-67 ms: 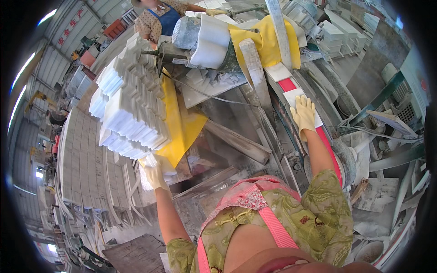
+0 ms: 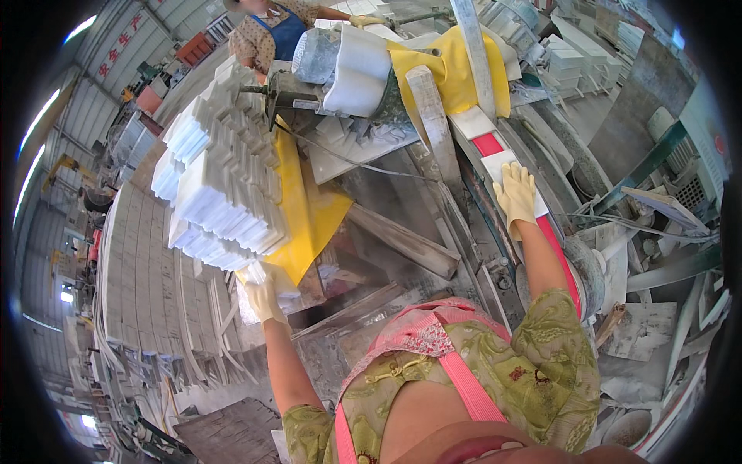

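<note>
My left hand (image 2: 263, 300), in a pale rubber glove, is closed on a white stone tile (image 2: 284, 283) at the near end of a tall stack of white tiles (image 2: 220, 193). Its fingertips are partly hidden against the tile. On the right, my gloved right hand (image 2: 515, 195) lies flat, fingers stretched out, over another white tile (image 2: 497, 160) on a narrow red conveyor belt (image 2: 558, 247). Farther along that belt, a further white tile (image 2: 470, 122) sits beside a yellow sheet (image 2: 444, 66).
A motor wrapped in white padding (image 2: 359, 73) stands ahead, with upright bars by the belt. A yellow cloth (image 2: 309, 224) hangs beside the stack. Wooden beams (image 2: 406, 240) lie between my arms. Broken slabs (image 2: 641, 329) litter the right. A co-worker in a blue apron (image 2: 284, 35) stands at the far left.
</note>
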Available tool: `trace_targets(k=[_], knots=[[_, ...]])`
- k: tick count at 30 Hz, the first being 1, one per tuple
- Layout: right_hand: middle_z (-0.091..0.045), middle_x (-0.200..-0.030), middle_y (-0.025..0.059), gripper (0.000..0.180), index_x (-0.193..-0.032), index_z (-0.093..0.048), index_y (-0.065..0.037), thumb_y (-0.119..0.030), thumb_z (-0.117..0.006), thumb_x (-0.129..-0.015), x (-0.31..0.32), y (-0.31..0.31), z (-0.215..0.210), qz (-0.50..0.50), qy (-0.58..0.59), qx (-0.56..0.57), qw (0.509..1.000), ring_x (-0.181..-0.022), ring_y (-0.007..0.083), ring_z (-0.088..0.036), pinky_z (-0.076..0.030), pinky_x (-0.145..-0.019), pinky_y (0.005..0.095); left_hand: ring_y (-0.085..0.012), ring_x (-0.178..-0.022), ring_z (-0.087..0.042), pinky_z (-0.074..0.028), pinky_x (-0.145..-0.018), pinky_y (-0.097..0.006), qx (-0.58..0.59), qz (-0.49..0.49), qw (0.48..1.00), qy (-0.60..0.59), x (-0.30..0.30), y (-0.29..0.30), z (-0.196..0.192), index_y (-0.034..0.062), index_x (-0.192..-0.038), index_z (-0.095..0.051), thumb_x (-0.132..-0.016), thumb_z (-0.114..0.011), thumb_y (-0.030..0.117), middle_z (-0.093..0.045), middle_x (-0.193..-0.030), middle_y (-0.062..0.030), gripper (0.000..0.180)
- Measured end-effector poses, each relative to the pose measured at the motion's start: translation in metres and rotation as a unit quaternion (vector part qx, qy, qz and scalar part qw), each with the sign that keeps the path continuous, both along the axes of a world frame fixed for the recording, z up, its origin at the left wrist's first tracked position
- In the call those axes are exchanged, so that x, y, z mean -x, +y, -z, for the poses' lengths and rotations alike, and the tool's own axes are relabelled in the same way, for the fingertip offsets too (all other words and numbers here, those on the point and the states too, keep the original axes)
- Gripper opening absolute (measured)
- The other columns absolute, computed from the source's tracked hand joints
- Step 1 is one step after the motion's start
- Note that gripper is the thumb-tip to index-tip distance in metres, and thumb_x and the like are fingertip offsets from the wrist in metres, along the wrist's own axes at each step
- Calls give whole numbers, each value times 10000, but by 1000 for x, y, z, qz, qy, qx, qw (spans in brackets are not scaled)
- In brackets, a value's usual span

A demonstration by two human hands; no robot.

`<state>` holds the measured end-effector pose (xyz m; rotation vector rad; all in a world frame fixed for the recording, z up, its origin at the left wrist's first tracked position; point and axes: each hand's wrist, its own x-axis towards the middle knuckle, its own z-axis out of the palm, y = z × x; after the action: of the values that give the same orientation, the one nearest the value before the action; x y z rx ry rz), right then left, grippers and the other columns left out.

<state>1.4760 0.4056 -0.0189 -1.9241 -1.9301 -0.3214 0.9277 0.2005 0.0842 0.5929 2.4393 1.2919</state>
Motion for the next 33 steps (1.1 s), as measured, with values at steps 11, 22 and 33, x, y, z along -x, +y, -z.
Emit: trace_targets(k=[11,22,33], knots=[[-562,-1348,161,501,-1294,-575,-58,-338,-671,-889,-3,-4,-2,9,9,39,999,-1295,373,-474,-344,-1125,528,-311,-925,-667,-583,-697,-435,-20,-1,1000,-10,-2,0,0,-64,-1269,-504,-821,-749,189,-626,-1141,-222,570],[-585,-1296,151,462,-1227,-602,-57,-320,-704,-860,-5,-16,-12,-3,10,47,999,-1248,335,-502,-367,-1099,490,-320,-942,-664,-563,-762,-434,0,13,1000,-4,7,0,5,-44,-1252,-530,-808,-753,248,-632,-1124,-213,576],[-544,-1401,148,533,-1309,-584,-79,-423,-636,-905,-19,26,-45,3,-18,220,975,-1297,341,-479,-387,-1072,512,-370,-1069,-654,-515,-912,-427,59,-4,997,58,23,0,23,-75,-1277,-542,-770,-774,317,-650,-1191,-272,682]])
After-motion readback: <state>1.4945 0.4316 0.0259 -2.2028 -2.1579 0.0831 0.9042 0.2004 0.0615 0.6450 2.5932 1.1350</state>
